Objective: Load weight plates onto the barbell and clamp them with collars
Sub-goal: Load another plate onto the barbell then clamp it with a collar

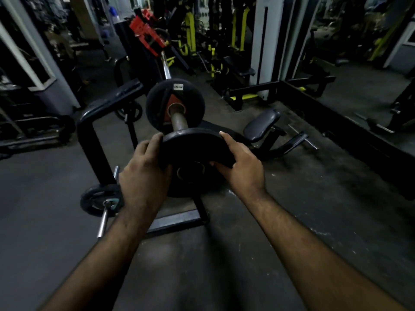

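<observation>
Hands (143, 173) (241, 167) gripping plate (193, 151) at sleeve (178, 120); bench (261, 125) beyond.

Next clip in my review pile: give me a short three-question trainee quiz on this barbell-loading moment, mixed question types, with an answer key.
1. True or false: the black plate in the person's hands is already pushed flush against the plate with the red centre on the barbell sleeve.
2. Which hands grip the black plate? A) left hand only B) right hand only C) both
3. Fill in: a smaller plate sits on a second bar lying on the ___ to the person's left.

Key
1. False: bare sleeve shows between them, and the held plate's hole sits below the sleeve end.
2. C
3. floor
</observation>
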